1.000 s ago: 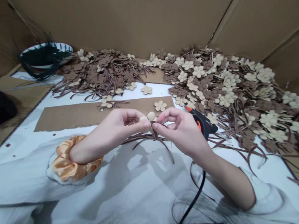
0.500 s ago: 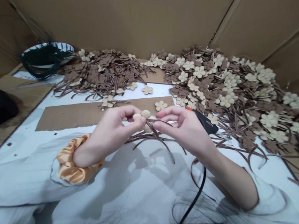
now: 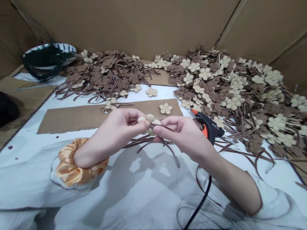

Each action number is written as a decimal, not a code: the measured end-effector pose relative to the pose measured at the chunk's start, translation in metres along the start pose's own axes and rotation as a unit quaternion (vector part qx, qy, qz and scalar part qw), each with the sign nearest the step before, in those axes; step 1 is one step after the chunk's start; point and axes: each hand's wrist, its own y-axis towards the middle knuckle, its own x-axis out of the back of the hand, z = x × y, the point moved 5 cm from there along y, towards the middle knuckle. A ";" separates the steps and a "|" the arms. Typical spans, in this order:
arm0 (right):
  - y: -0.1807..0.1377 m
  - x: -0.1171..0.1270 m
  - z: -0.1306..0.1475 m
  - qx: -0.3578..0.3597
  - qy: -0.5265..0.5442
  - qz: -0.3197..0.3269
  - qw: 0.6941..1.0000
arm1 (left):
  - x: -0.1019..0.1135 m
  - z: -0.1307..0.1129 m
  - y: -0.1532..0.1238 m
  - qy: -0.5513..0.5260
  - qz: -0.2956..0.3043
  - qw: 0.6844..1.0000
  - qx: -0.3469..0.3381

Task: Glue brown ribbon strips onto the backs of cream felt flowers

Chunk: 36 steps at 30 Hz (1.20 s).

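My left hand (image 3: 117, 129) and my right hand (image 3: 183, 134) meet over the white table (image 3: 132, 187), both pinched on one small cream flower (image 3: 149, 121) with thin brown strips (image 3: 155, 145) hanging under it. The left thumb and fingers grip the flower's left petals. The right fingertips press the strips against its right side. A gold satin scrunchie (image 3: 78, 167) sits on my left wrist. A black and orange glue gun (image 3: 208, 126) lies just behind my right hand, its black cord (image 3: 200, 204) running toward me.
A brown cardboard strip (image 3: 85, 115) lies behind my hands with loose cream flowers (image 3: 165, 108) on it. Big heaps of brown and cream flowers (image 3: 230, 91) and strips (image 3: 105, 74) fill the back. A bowl with dark wire (image 3: 46, 57) stands back left. Cardboard walls enclose everything.
My right fingers, spread half a second ago, have closed onto the flower and strips. The flower has stayed between both hands, shifting only slightly.
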 end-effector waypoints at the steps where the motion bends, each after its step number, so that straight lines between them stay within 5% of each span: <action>1: 0.000 -0.001 0.000 0.004 0.006 -0.001 1.000 | -0.001 0.000 0.000 -0.005 -0.001 1.000 0.002; 16: 0.000 -0.005 0.002 0.021 0.022 -0.033 0.999 | -0.009 0.002 -0.003 -0.038 -0.020 0.999 0.010; 26: 0.002 0.010 0.004 0.034 -0.054 -0.046 0.997 | 0.002 -0.004 0.000 -0.025 0.139 0.990 -0.009; 28: 0.002 0.012 0.004 0.035 -0.054 -0.052 0.997 | 0.016 -0.009 -0.001 -0.008 0.080 0.996 -0.027; 33: 0.004 0.013 0.002 0.028 -0.028 -0.058 0.998 | 0.062 -0.024 -0.010 0.123 -0.228 0.959 -0.111; 36: 0.005 0.012 0.001 0.027 -0.020 -0.051 0.998 | 0.056 -0.022 -0.005 0.179 -0.203 0.954 -0.128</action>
